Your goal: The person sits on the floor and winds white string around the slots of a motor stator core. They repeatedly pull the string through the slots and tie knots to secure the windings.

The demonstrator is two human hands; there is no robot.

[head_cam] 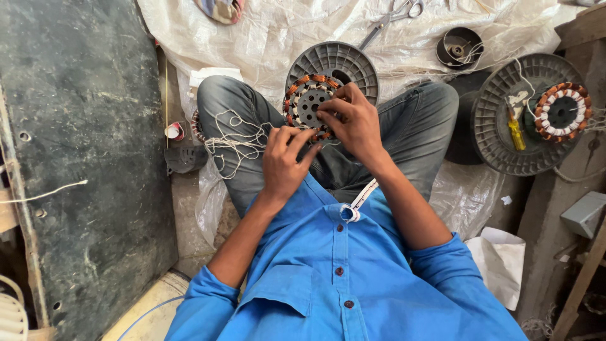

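Head view: both hands (284, 161) (353, 120) pinch the wound stator (309, 104).

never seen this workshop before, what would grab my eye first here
Both hands, left hand and right hand, meet at centre on a round copper-wound stator resting in the person's lap. A second stator lies on a grey spool at right, and scissors lie at top.

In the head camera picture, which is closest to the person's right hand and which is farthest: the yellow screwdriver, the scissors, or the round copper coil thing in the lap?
From the right hand:
1. Copper-wound ring in the lap: the fingers touch it.
2. Scissors, up on the white sheet, above the hand.
3. Yellow screwdriver, off to the image right on a grey spool, farthest.
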